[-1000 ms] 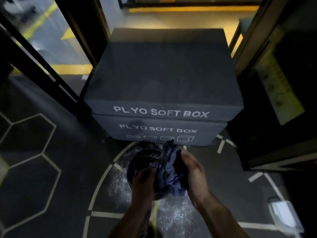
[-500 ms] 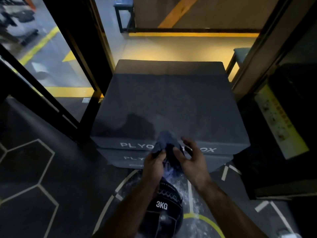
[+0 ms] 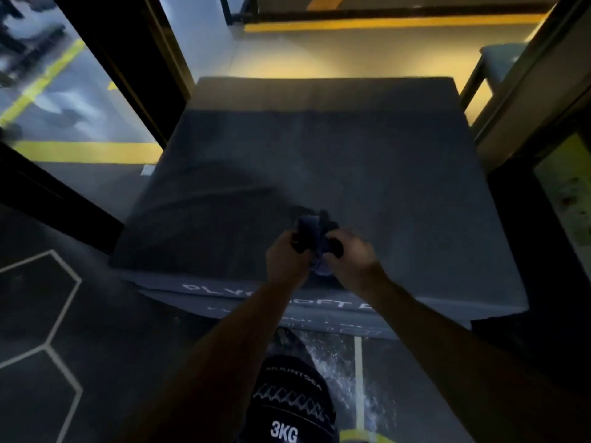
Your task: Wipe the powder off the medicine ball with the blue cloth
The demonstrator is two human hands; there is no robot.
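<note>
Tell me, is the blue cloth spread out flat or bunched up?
Bunched up. The blue cloth is a crumpled wad held between the left hand and right hand, above the plyo box.

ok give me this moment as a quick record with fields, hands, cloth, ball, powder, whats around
left hand: left hand grips the blue cloth
right hand: right hand grips the same cloth from the other side
cloth: bunched between both hands, held above the front part of the plyo soft box
ball: medicine ball on the floor below the arms, marked 3KG, not touched by the cloth
powder: white powder scattered on the floor right of the ball
box: two stacked dark boxes, white lettering on the front
</note>
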